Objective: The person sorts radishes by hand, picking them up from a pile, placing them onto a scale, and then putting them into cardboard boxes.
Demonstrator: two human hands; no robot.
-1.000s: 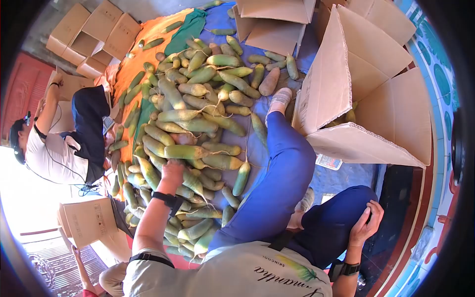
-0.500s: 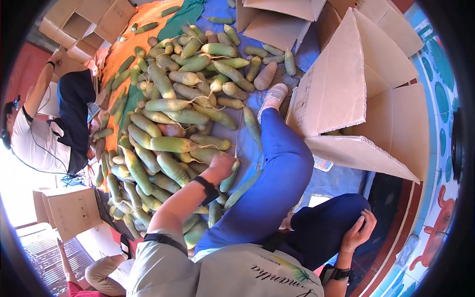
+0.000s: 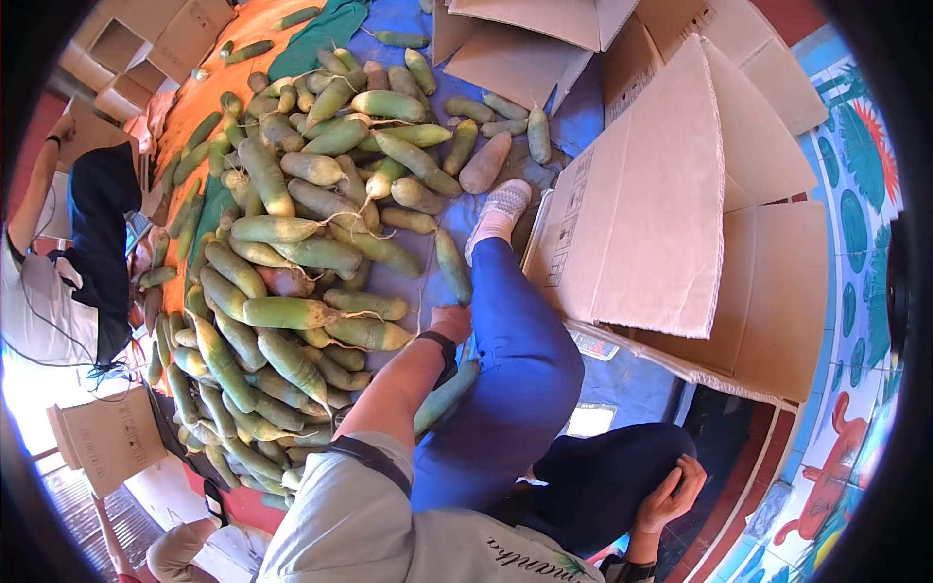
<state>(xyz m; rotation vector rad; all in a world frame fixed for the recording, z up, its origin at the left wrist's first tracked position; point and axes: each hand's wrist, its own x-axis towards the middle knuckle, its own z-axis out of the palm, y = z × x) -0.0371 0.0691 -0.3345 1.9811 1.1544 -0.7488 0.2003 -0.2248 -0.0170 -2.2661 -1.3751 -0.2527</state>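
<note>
My left hand is closed beside my blue-clad thigh, its fingers mostly hidden, around a green radish that is almost wholly covered by the hand and wrist. Just beyond it lies another long green radish on the blue sheet. One more green radish rests between my forearm and thigh. To the left spreads a big pile of green radishes, some with pale ends and thin roots. My right hand lies on my dark-clad knee with its fingers loosely bent and holds nothing.
A large open cardboard box stands to the right of my foot, with another open box behind it. More cartons are stacked at the back left. A person in a white shirt sits beyond the pile, and a smaller carton is nearby.
The view has shifted, so the pile sits further left. My left hand has moved toward my thigh, and the radish beside it no longer shows at its earlier spot. My right hand stays on the knee.
</note>
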